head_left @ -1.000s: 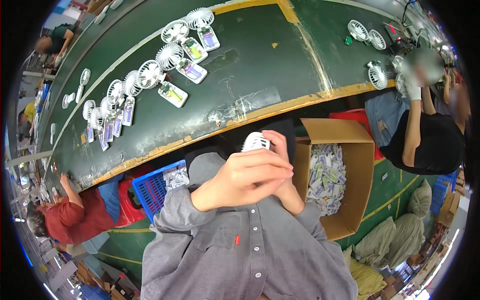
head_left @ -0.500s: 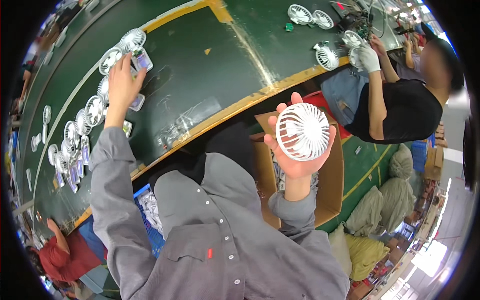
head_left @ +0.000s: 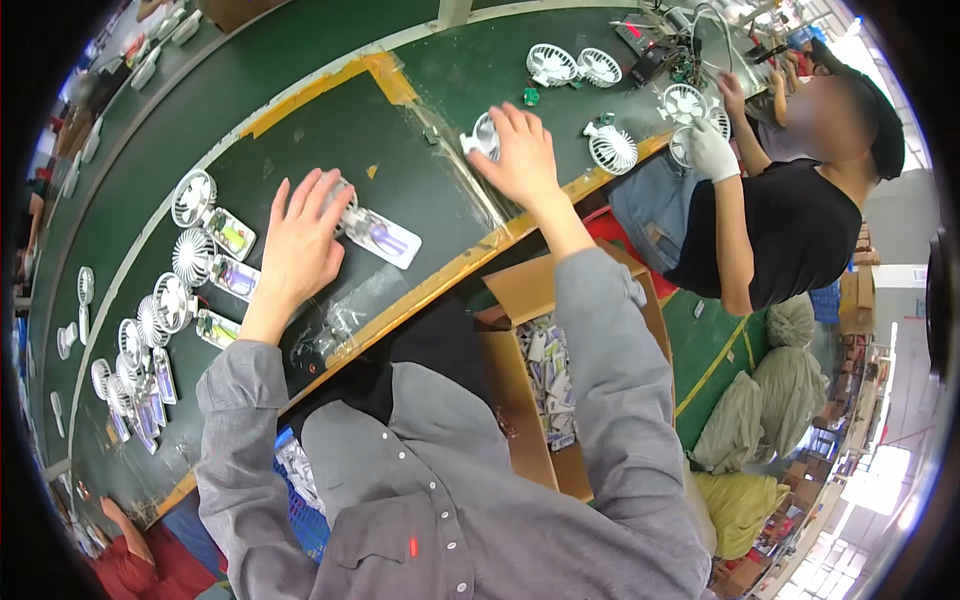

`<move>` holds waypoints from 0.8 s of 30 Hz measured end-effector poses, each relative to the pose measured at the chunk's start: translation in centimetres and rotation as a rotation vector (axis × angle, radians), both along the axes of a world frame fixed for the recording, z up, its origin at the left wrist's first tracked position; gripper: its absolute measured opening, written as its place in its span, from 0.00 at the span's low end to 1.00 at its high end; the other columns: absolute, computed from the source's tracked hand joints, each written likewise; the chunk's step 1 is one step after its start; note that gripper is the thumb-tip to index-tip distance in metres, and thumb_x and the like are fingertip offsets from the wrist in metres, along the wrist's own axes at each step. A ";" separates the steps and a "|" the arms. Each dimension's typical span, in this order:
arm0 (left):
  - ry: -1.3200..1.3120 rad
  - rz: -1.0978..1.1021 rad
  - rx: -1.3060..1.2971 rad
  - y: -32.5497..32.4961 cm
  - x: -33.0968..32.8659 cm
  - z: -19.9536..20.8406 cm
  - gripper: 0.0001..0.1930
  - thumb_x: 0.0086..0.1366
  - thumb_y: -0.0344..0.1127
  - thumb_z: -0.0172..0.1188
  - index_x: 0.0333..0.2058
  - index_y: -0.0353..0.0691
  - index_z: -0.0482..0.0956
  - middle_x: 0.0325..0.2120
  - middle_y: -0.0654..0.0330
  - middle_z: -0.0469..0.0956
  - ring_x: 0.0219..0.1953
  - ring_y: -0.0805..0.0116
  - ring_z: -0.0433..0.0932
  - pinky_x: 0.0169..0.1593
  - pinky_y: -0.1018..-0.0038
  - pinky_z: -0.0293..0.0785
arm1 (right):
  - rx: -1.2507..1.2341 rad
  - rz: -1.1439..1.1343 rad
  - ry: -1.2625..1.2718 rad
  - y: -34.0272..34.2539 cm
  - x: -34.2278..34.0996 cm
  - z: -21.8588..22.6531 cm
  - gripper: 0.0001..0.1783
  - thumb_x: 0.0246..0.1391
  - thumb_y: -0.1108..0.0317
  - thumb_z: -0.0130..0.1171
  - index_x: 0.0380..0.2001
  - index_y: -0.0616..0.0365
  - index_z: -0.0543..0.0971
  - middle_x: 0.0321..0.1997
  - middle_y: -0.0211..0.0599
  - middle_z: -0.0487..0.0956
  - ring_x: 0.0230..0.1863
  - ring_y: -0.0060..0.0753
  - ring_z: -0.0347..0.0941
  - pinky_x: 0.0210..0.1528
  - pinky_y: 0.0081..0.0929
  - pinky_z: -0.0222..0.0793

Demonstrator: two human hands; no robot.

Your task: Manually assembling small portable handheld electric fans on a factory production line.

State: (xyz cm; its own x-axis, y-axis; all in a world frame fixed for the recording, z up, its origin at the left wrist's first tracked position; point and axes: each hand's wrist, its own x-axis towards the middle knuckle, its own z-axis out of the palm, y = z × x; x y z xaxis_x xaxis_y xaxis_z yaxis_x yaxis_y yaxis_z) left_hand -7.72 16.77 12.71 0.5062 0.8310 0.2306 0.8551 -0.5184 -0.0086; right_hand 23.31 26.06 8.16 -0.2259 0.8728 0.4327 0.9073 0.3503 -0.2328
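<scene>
My left hand (head_left: 300, 240) is over the table with its fingers curled on the head of a small handheld fan. That fan's open handle (head_left: 383, 238), white with a purple piece inside, points right toward the table's front edge. Most of its head is hidden under my fingers. Further right, my right hand (head_left: 524, 160) grips a white fan head (head_left: 482, 138) from above, at the tabletop beside a worn pale strip. To the left of my left hand, several white fans (head_left: 192, 256) with opened handles lie in a slanting row.
The green table (head_left: 330, 110) has a yellow wooden front edge (head_left: 400, 305). Below it stands a cardboard box (head_left: 520, 400) of small parts, with a blue crate (head_left: 305, 515) to its left. At right a co-worker (head_left: 770, 235) handles fan heads near loose fans (head_left: 552, 64) and cables.
My right hand has turned over and carried the fan head from in front of me onto the table. My left hand has moved right from the row, bringing a fan with it.
</scene>
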 end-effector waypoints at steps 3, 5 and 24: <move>-0.084 -0.040 -0.084 0.4 0.3 -0.8 0.29 0.50 0.31 0.58 0.55 0.43 0.70 0.59 0.55 0.66 0.64 0.56 0.61 0.67 0.52 0.53 | 0.270 -0.244 -0.071 2.6 -0.4 -0.1 0.31 0.47 0.63 0.62 0.54 0.63 0.68 0.58 0.53 0.68 0.60 0.55 0.61 0.61 0.49 0.57; -0.069 -0.019 -0.118 -0.2 0.6 -0.5 0.25 0.50 0.34 0.60 0.50 0.42 0.74 0.54 0.54 0.69 0.62 0.56 0.64 0.66 0.52 0.54 | 0.141 -0.116 0.152 1.2 -2.0 -0.1 0.28 0.46 0.67 0.60 0.52 0.63 0.69 0.55 0.52 0.69 0.58 0.54 0.63 0.59 0.48 0.58; -0.784 0.024 -0.514 -9.2 -0.6 4.8 0.21 0.56 0.38 0.62 0.47 0.33 0.77 0.41 0.51 0.77 0.43 0.55 0.77 0.47 0.67 0.72 | -0.365 0.381 0.618 -18.3 -10.2 1.2 0.20 0.54 0.62 0.60 0.46 0.62 0.74 0.40 0.50 0.77 0.41 0.53 0.74 0.43 0.40 0.70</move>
State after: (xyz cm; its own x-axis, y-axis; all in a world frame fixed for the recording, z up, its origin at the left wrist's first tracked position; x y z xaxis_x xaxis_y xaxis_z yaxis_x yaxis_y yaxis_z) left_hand -8.30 7.57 17.47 0.3437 0.9337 0.1001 0.5303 -0.2810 0.7999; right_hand 13.09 7.77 9.33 -0.3492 0.8944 0.2796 0.4114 0.4144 -0.8118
